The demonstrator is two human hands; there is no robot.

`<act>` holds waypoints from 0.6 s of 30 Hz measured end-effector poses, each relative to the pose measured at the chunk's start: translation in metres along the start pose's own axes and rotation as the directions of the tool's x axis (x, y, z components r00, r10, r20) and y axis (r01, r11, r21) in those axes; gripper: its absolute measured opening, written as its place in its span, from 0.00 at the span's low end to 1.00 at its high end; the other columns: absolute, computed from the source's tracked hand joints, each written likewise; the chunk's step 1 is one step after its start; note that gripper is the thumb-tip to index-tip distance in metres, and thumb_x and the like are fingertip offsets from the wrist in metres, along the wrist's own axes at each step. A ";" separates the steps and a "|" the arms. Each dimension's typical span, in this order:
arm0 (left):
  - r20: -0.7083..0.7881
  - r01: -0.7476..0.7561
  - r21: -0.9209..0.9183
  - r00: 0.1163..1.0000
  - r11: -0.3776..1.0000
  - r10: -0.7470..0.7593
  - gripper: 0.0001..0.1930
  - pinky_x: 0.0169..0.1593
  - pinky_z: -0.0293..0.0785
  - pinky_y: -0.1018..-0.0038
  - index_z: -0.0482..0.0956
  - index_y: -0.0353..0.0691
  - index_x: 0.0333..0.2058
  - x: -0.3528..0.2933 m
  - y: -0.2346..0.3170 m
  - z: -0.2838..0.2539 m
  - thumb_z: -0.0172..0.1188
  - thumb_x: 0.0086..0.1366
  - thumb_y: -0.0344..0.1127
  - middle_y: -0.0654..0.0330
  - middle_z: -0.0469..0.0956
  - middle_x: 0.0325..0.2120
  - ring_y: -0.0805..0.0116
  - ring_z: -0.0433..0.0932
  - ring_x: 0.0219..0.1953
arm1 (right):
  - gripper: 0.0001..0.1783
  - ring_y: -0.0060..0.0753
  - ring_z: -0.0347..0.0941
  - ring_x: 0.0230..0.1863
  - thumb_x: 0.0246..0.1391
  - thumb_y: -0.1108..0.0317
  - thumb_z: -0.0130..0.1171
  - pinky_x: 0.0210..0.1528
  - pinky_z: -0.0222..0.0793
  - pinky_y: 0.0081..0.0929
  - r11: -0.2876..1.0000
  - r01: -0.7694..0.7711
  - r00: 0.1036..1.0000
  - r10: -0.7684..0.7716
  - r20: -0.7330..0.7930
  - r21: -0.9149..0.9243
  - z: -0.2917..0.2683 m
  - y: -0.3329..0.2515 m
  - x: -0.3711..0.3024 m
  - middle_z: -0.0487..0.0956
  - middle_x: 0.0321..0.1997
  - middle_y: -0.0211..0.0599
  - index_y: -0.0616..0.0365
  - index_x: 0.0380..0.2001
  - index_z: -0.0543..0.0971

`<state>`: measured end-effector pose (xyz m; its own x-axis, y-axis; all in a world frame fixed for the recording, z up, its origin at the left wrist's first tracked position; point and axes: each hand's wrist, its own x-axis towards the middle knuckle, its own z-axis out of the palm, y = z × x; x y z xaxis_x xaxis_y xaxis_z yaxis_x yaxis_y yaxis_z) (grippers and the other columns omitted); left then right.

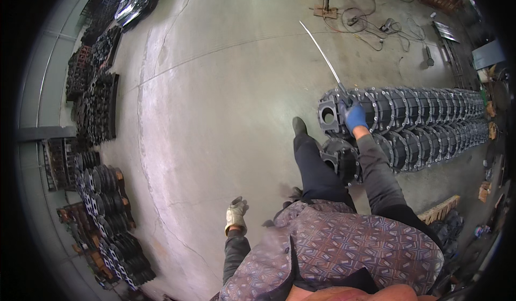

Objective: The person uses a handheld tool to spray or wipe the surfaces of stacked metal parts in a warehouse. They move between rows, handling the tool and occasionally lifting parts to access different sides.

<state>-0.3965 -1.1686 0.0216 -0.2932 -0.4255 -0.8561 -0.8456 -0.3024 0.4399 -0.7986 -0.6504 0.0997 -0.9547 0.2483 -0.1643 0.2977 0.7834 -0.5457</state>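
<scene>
My right hand [356, 116], in a blue glove, is closed round the dark handle of a long thin metal rod [322, 53]. The rod slants forward and left over the floor. That hand is at the near left end of a row of dark grey cast metal housings [388, 111]; I cannot tell whether it touches them. One end housing [328, 115] shows a round hole in a square flange. My left hand [236, 215], in a pale glove with dark fingertips, hangs low over the concrete, loosely open with nothing visible in it.
A second row of housings [414, 149] lies alongside the first. Ahead, a post on a base plate [325, 13] stands near cables [371, 30] spread on the floor. Stacks of dark castings [110, 199] line the left wall. A wooden pallet [438, 209] is behind my right arm.
</scene>
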 end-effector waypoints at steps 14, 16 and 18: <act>0.585 -0.674 0.733 0.695 0.094 0.419 0.08 0.53 0.81 0.59 0.86 0.54 0.39 0.089 0.316 0.089 0.63 0.62 0.42 0.57 0.86 0.43 0.56 0.81 0.54 | 0.19 0.62 0.80 0.56 0.63 0.59 0.53 0.57 0.77 0.53 0.799 -0.440 0.865 0.500 0.045 -0.410 0.163 0.083 0.370 0.84 0.53 0.55 0.57 0.46 0.87; 0.537 -0.621 0.745 0.775 0.243 0.334 0.09 0.53 0.81 0.58 0.86 0.51 0.40 0.114 0.356 0.096 0.60 0.64 0.41 0.56 0.85 0.45 0.55 0.81 0.53 | 0.19 0.62 0.80 0.57 0.63 0.59 0.54 0.58 0.76 0.53 0.791 -0.520 0.817 0.571 0.082 -0.323 0.160 0.067 0.388 0.83 0.54 0.55 0.57 0.47 0.87; 0.597 -0.640 0.765 0.746 0.068 0.295 0.09 0.52 0.81 0.57 0.85 0.49 0.41 0.142 0.405 0.109 0.60 0.65 0.40 0.56 0.84 0.46 0.54 0.82 0.52 | 0.19 0.60 0.78 0.59 0.62 0.59 0.54 0.59 0.75 0.53 0.792 -0.509 0.809 0.574 0.130 -0.337 0.158 0.035 0.403 0.83 0.54 0.56 0.56 0.47 0.87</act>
<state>-0.8296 -1.2584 0.0484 -0.7344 0.1032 -0.6708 -0.2112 0.9045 0.3704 -1.1735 -0.6131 -0.1152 -0.6019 0.5764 -0.5527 0.7237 0.6864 -0.0722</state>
